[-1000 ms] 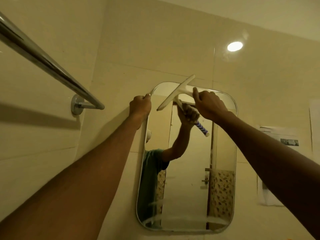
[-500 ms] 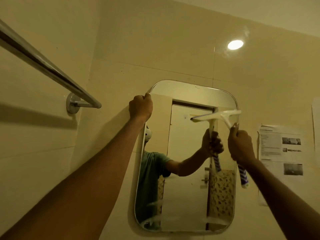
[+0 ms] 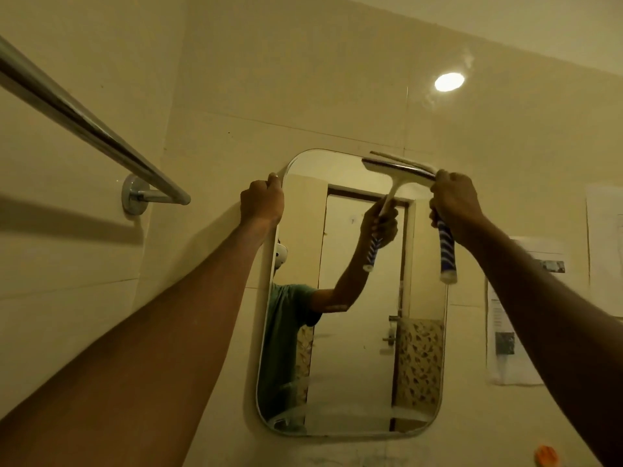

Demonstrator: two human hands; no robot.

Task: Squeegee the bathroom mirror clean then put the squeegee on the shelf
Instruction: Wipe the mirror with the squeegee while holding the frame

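Observation:
A rounded rectangular mirror [image 3: 354, 365] hangs on the tiled wall ahead. My left hand [image 3: 262, 201] grips the mirror's upper left edge. My right hand [image 3: 453, 203] is closed on the blue-and-white striped handle of the squeegee [image 3: 446, 254]. Its white blade lies roughly level against the glass at the mirror's top right corner. Foam streaks remain near the mirror's bottom edge. The mirror reflects the hand and squeegee. No shelf is in view.
A chrome towel bar [image 3: 84, 124] juts from the left wall at head height. Paper sheets [image 3: 512, 318] are stuck to the wall right of the mirror. An orange object [image 3: 546, 456] sits at the lower right. A ceiling light [image 3: 449, 81] glares above.
My right hand swept the squeegee from the mirror's top middle down to the right, then back up to the top right corner. My left hand stayed on the mirror's edge.

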